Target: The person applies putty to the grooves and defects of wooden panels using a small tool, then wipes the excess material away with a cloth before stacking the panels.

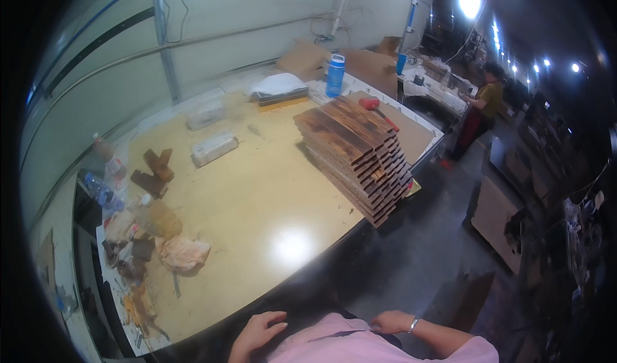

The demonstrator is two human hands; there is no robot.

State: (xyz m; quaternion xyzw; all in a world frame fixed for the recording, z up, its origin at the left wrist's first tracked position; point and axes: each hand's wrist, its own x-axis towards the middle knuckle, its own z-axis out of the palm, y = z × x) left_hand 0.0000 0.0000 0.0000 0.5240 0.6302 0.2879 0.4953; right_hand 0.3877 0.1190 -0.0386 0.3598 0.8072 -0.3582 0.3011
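Observation:
My left hand (257, 334) rests low at the near edge of the long wooden table (257, 202), fingers loosely curled and holding nothing. My right hand (389, 322), with a bracelet at the wrist, lies against my pink shirt, fingers bent and nothing in them. A tall stack of dark scorched wooden boards (357, 154) stands at the table's right edge, well beyond both hands.
Small dark wood blocks (154, 170), plastic-wrapped packets (214, 146), crumpled bags (183, 254) and bottles lie along the table's left side. A blue bottle (335, 75) and a red-handled tool (373, 105) sit at the far end. Another person (479, 109) stands at a far bench.

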